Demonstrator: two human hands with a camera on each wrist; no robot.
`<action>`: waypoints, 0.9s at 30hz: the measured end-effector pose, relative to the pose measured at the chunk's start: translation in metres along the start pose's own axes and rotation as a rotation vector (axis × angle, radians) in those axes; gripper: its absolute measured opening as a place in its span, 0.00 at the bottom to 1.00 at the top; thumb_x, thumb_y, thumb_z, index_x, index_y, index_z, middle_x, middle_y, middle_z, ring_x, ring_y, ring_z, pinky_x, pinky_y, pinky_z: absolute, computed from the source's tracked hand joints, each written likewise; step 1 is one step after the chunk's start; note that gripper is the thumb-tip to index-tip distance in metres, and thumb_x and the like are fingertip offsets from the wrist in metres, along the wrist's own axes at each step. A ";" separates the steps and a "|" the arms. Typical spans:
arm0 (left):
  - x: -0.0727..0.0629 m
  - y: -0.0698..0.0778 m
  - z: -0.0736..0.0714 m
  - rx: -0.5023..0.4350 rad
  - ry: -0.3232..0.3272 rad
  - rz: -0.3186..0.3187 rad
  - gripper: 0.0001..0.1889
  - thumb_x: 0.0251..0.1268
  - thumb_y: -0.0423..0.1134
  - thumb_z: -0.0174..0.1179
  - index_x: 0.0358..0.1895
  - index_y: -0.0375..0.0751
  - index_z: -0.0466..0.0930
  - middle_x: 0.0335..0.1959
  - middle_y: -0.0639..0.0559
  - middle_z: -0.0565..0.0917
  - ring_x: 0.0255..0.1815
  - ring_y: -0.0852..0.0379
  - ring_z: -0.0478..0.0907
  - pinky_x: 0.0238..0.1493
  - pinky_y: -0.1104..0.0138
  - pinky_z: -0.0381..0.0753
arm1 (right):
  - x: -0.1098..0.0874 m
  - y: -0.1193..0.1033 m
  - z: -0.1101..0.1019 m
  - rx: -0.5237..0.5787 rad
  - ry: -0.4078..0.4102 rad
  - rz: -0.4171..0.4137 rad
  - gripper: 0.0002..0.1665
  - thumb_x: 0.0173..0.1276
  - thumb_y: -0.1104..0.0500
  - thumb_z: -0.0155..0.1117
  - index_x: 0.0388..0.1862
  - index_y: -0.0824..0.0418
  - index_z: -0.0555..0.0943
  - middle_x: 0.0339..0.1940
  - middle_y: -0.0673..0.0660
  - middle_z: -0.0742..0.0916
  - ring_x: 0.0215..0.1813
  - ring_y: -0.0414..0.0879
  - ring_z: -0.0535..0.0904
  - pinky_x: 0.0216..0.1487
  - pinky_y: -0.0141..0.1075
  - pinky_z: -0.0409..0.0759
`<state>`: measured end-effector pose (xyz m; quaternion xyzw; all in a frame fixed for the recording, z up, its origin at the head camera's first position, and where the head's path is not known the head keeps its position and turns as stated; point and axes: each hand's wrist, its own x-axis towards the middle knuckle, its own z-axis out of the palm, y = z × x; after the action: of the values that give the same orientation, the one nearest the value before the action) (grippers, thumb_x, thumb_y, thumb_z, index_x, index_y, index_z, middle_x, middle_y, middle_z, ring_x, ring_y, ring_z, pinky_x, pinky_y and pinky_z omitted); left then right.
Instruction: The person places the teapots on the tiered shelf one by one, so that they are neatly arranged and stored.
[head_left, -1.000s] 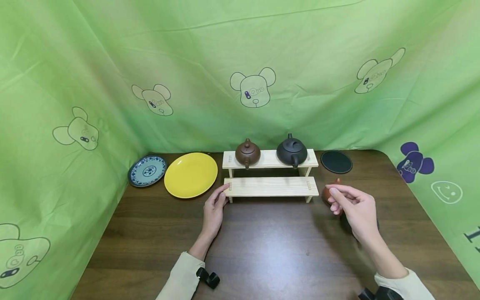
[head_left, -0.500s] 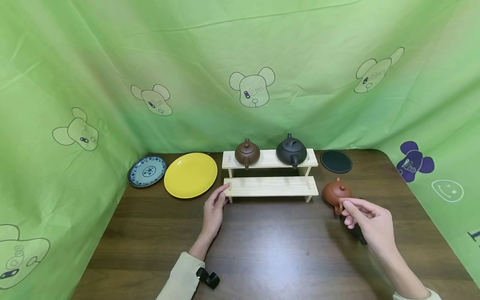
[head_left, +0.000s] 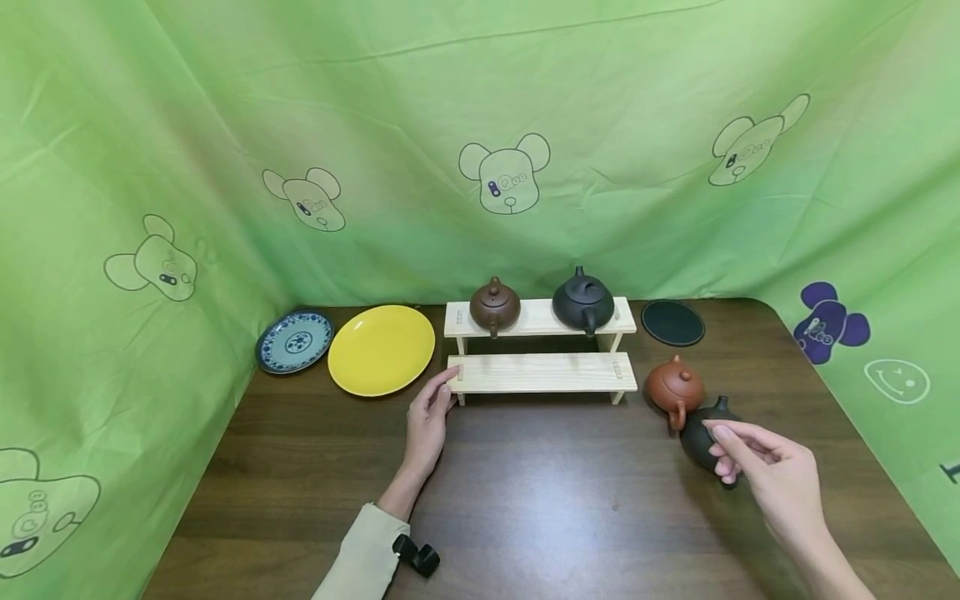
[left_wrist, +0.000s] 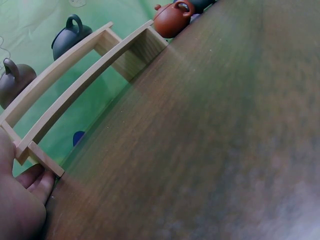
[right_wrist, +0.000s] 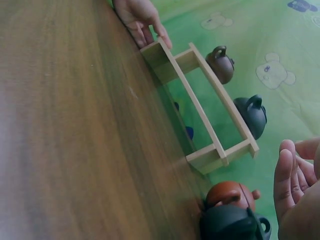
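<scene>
My left hand (head_left: 427, 421) holds the left end of the two-tier wooden stand (head_left: 540, 372), its fingers around the lower step's corner and leg. In the left wrist view, fingers show beside that leg. To the right, my right hand (head_left: 780, 475) is over a black teapot (head_left: 699, 437), overlapping it in the head view. Its thumb and forefinger are close together with nothing between them; in the right wrist view the hand (right_wrist: 300, 190) is apart from the black teapot (right_wrist: 227, 222). A reddish-orange clay teapot (head_left: 673, 385) stands just behind the black one.
On the stand's upper step sit a brown teapot (head_left: 495, 306) and a dark grey teapot (head_left: 583, 303). A round black mat (head_left: 672, 323) lies at back right. A yellow plate (head_left: 382, 350) and a blue patterned plate (head_left: 296, 342) lie left. Green cloth (head_left: 390, 108) hangs behind.
My right hand has moved right and nearer to me, from in front of the orange teapot to over the black one. The orange teapot now shows fully. My left hand stays put.
</scene>
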<state>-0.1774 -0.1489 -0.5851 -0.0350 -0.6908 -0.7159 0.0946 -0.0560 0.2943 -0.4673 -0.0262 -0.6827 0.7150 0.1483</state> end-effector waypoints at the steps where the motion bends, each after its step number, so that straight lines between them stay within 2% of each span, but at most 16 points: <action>1: 0.000 0.001 0.000 0.002 0.003 0.013 0.16 0.89 0.45 0.59 0.69 0.48 0.88 0.70 0.53 0.87 0.70 0.55 0.82 0.66 0.67 0.86 | -0.002 0.000 -0.002 0.004 0.002 0.002 0.09 0.78 0.80 0.63 0.49 0.80 0.89 0.25 0.57 0.91 0.21 0.42 0.83 0.23 0.29 0.83; 4: 0.000 0.003 0.002 -0.001 0.010 0.040 0.16 0.89 0.44 0.60 0.68 0.47 0.89 0.69 0.53 0.88 0.68 0.58 0.83 0.64 0.68 0.87 | -0.007 0.003 -0.008 0.009 0.017 0.010 0.10 0.77 0.80 0.63 0.48 0.79 0.90 0.25 0.57 0.91 0.21 0.42 0.84 0.23 0.29 0.83; 8: -0.002 0.009 0.003 -0.015 0.003 0.086 0.17 0.90 0.43 0.58 0.69 0.43 0.88 0.69 0.48 0.87 0.67 0.58 0.84 0.63 0.66 0.89 | -0.013 0.007 -0.017 0.012 0.046 0.033 0.11 0.77 0.80 0.63 0.47 0.77 0.91 0.25 0.55 0.92 0.20 0.41 0.84 0.22 0.29 0.83; 11: -0.002 0.008 0.002 -0.001 0.004 0.072 0.17 0.90 0.44 0.58 0.69 0.45 0.88 0.69 0.50 0.88 0.67 0.58 0.83 0.63 0.66 0.88 | -0.017 0.010 -0.023 0.014 0.053 0.059 0.11 0.78 0.79 0.64 0.46 0.75 0.92 0.25 0.55 0.92 0.21 0.41 0.84 0.22 0.29 0.83; 14: -0.001 0.001 -0.001 0.013 0.011 0.004 0.16 0.89 0.46 0.60 0.68 0.51 0.89 0.69 0.55 0.88 0.69 0.59 0.83 0.64 0.69 0.87 | -0.022 0.014 -0.030 0.013 0.053 0.079 0.11 0.78 0.79 0.64 0.46 0.73 0.92 0.26 0.55 0.92 0.21 0.41 0.84 0.23 0.29 0.83; 17: 0.000 -0.004 -0.003 0.007 0.003 -0.018 0.17 0.89 0.46 0.59 0.70 0.50 0.88 0.71 0.52 0.87 0.71 0.55 0.82 0.65 0.68 0.86 | -0.025 0.016 -0.036 -0.010 0.052 0.101 0.11 0.78 0.78 0.65 0.46 0.72 0.93 0.26 0.55 0.92 0.22 0.41 0.84 0.23 0.29 0.84; 20: 0.001 -0.004 -0.003 0.003 -0.004 -0.026 0.17 0.90 0.46 0.59 0.70 0.48 0.87 0.72 0.50 0.86 0.72 0.53 0.81 0.66 0.68 0.86 | -0.029 0.018 -0.042 -0.039 0.053 0.127 0.11 0.79 0.76 0.65 0.46 0.70 0.93 0.27 0.55 0.92 0.22 0.40 0.85 0.24 0.29 0.84; 23: 0.001 -0.002 -0.002 -0.009 -0.003 -0.040 0.16 0.89 0.45 0.59 0.69 0.50 0.88 0.72 0.53 0.86 0.71 0.55 0.82 0.67 0.67 0.85 | -0.032 0.021 -0.049 -0.083 0.060 0.160 0.10 0.79 0.74 0.67 0.46 0.68 0.94 0.27 0.54 0.92 0.23 0.40 0.85 0.25 0.29 0.85; 27: -0.001 0.003 0.001 -0.006 0.001 -0.006 0.16 0.89 0.44 0.59 0.68 0.48 0.88 0.70 0.53 0.87 0.70 0.57 0.82 0.67 0.66 0.86 | -0.034 0.025 -0.056 -0.174 0.069 0.248 0.08 0.79 0.68 0.71 0.44 0.63 0.96 0.26 0.51 0.92 0.24 0.39 0.84 0.26 0.28 0.85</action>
<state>-0.1763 -0.1483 -0.5823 -0.0329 -0.6886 -0.7184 0.0924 -0.0147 0.3392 -0.5009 -0.1476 -0.7282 0.6645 0.0796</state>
